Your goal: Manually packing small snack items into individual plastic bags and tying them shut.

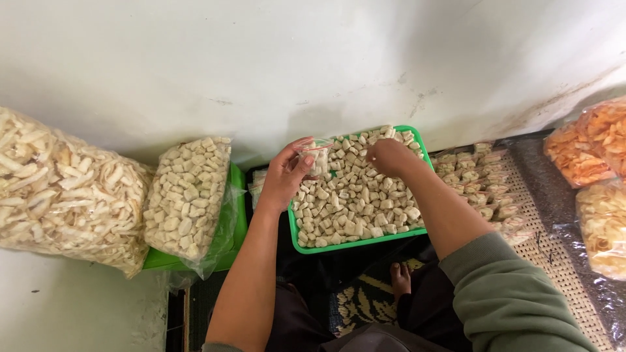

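At frame centre, the left hand [285, 177] pinches a small clear plastic pouch [317, 156] over the green plastic tray [339, 244] of pale cracker pieces [352, 199]. The right hand [389, 156], fingers curled, rests on the pieces; whether it grips any is unclear.

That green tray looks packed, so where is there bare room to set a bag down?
Bare floor lies below the big bags. The woven mat is free right of the small packets. The tray and both hands crowd the middle.
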